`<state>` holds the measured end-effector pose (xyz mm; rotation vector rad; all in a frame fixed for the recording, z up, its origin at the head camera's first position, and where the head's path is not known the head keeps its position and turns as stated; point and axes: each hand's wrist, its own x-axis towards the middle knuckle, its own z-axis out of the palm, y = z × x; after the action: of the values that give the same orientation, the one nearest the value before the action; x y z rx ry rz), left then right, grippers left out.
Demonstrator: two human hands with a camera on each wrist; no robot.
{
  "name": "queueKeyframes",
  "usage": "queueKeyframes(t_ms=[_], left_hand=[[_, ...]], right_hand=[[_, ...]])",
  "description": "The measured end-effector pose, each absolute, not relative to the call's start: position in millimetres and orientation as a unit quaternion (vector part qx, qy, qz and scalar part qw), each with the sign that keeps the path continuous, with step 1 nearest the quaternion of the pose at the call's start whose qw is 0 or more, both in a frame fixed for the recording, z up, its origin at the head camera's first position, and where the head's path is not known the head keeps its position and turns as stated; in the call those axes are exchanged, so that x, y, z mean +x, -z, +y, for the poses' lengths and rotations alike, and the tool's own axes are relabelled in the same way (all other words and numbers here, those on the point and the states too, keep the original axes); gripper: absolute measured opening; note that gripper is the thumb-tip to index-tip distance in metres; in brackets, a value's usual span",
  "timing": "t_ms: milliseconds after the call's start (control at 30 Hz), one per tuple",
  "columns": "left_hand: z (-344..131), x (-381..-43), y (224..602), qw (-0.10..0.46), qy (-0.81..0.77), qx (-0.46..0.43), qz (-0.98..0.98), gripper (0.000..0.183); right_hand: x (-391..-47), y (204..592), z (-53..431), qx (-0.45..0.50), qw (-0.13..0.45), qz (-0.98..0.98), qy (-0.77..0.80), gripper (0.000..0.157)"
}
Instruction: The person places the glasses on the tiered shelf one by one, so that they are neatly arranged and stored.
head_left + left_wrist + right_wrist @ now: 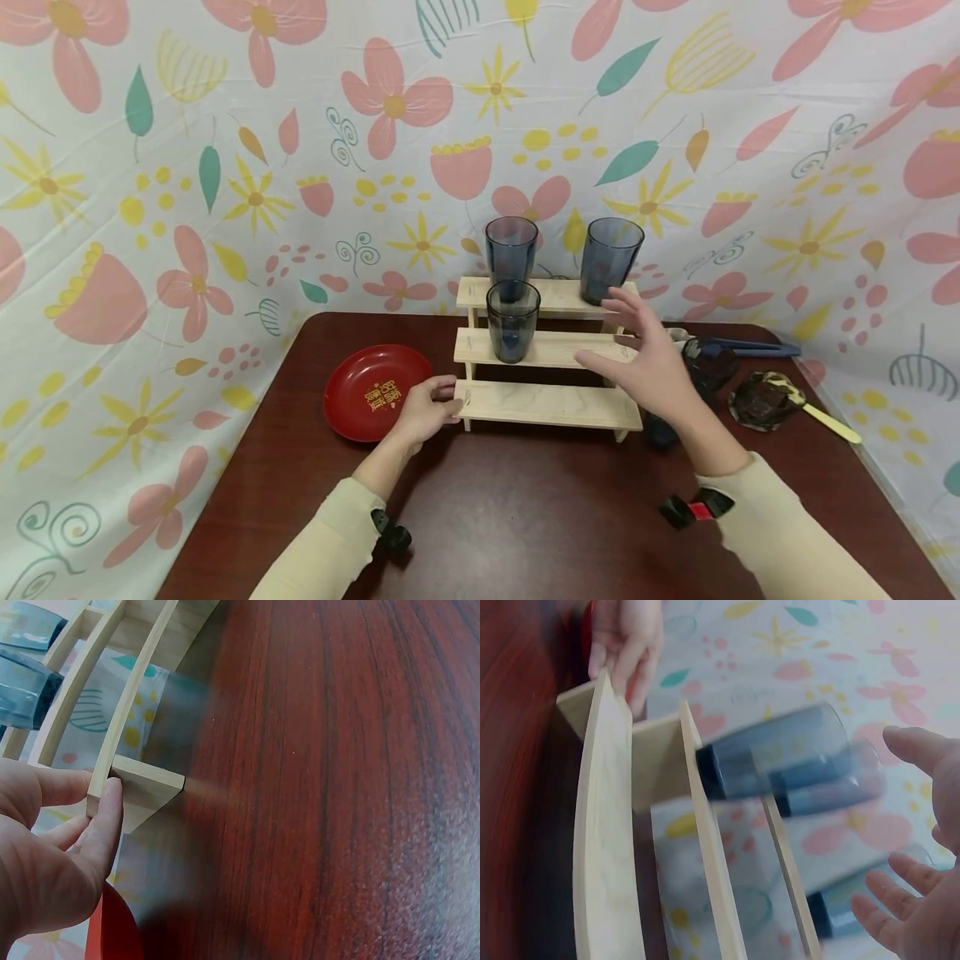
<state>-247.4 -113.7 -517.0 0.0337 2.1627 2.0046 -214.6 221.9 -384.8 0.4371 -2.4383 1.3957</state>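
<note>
A three-tier wooden display rack (547, 402) stands on the table. My left hand (429, 408) pinches the left end of its lowest board, with thumb and fingers on either side of the wood in the left wrist view. On the top tier are two blue-tinted glasses, one at the left (512, 248) and one at the right (611, 260). Another tinted glass (513, 327) sits upright at the left of the middle tier. My right hand (648, 367) is raised before the rack's right side, thumb and fingers spread apart with nothing between them, near the top right glass.
A red plate (347, 396) with gold lettering lies left of the rack. To the right are dark items (708, 367), a blue long-handled tool (757, 347) and a dark crumpled container (761, 402) with a yellow handle (832, 423). A floral cloth (300, 167) hangs behind the table.
</note>
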Motion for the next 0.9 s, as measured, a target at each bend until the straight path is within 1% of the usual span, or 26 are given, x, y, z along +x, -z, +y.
queueKeyframes(t_ms=[200,333,433,667,900], left_hand=[[-115.3,-247.0,518.3,0.096,-0.672,0.012,0.734,0.05],[-114.6,-247.0,518.5,0.095,-0.67,0.013,0.736,0.05],[-113.4,-246.9,517.9,0.095,-0.668,0.012,0.738,0.05],[-113.3,-246.7,517.2,0.099,-0.673,0.012,0.733,0.05],[-114.7,-246.6,516.2,0.097,-0.673,0.016,0.733,0.05]], right_hand=[[-186.5,399.7,260.6,0.091,0.217,-0.865,-0.443,0.09],[-174.1,417.4,282.0,0.046,0.239,-0.868,-0.433,0.088],[-167.9,433.1,295.7,0.021,0.241,-0.88,-0.409,0.089],[-158.2,467.0,314.2,-0.001,0.247,-0.886,-0.392,0.091],[-155.2,492.0,321.7,-0.034,0.208,-0.896,-0.391,0.098]])
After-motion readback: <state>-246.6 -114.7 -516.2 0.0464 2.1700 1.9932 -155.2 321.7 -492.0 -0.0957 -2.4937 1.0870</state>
